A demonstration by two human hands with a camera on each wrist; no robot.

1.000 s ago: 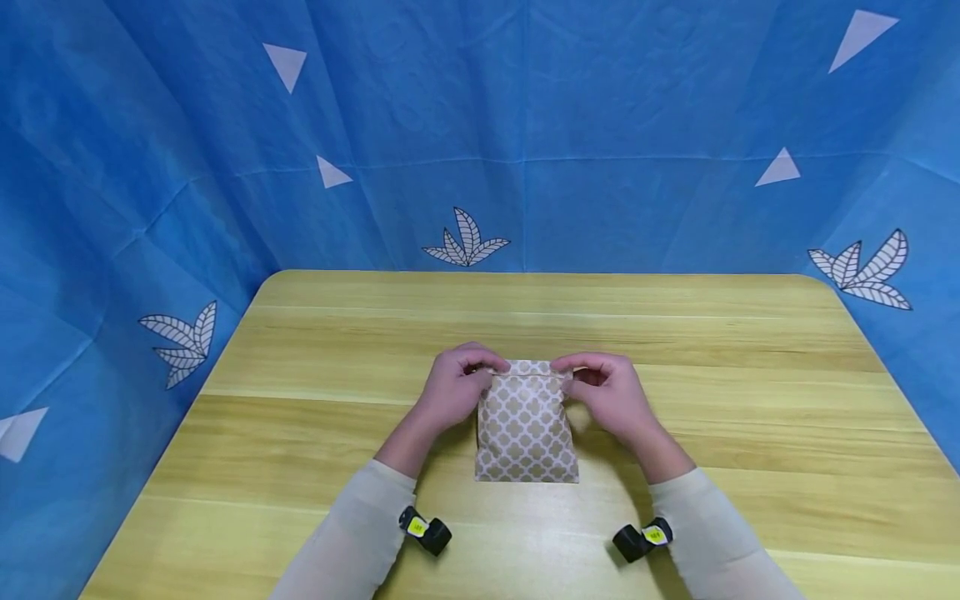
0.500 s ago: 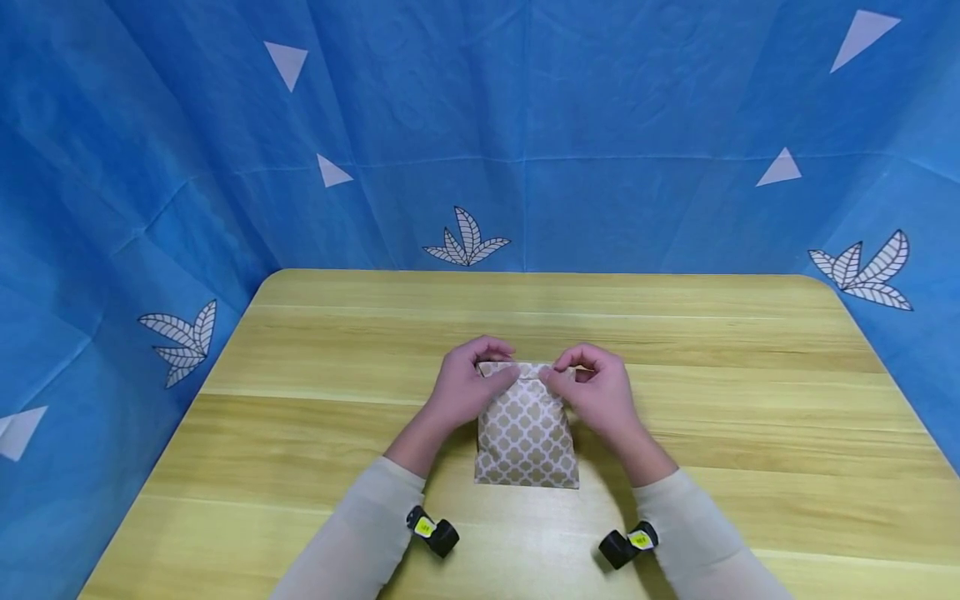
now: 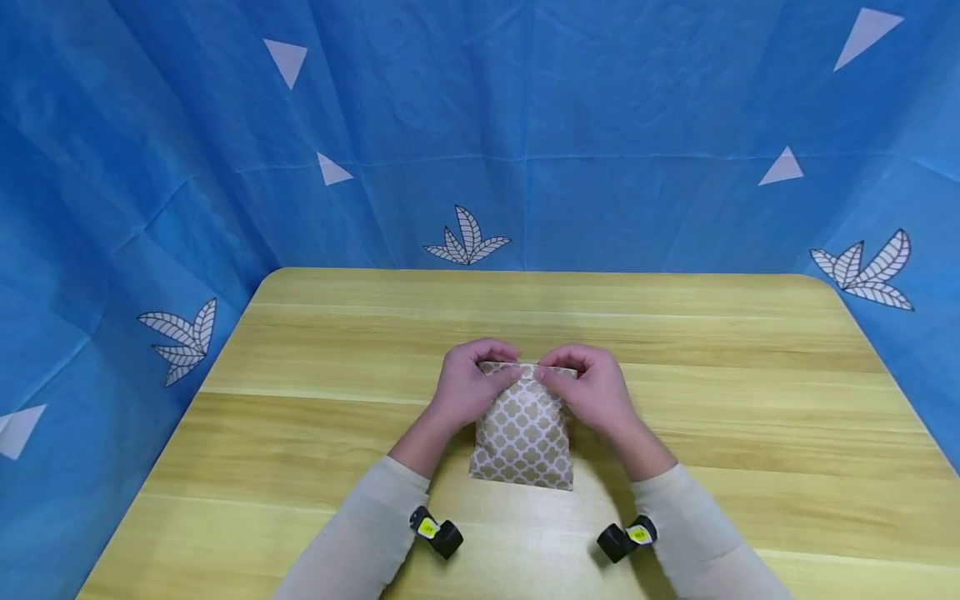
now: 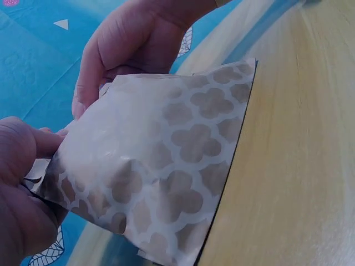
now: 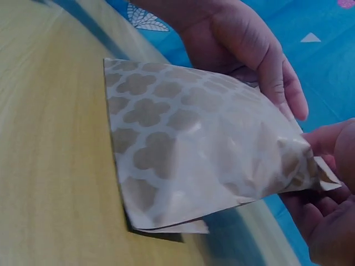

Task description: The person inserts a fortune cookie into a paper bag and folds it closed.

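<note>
Nearest the person, two sleeves run forward over the wooden table point(image 3: 750, 392). The paper bag point(image 3: 522, 437), tan with a white quatrefoil print, trails back from the grip toward the body, its closed bottom edge resting on the tabletop and its top lifted. At that far top edge the left hand point(image 3: 467, 385) pinches the bag's left corner between thumb and curled fingers, and the right hand point(image 3: 588, 387) pinches the right corner likewise; the two sets of fingertips almost meet over the middle. Beyond the hands hangs a blue backdrop point(image 3: 525, 125) printed with leaves and triangles.
</note>
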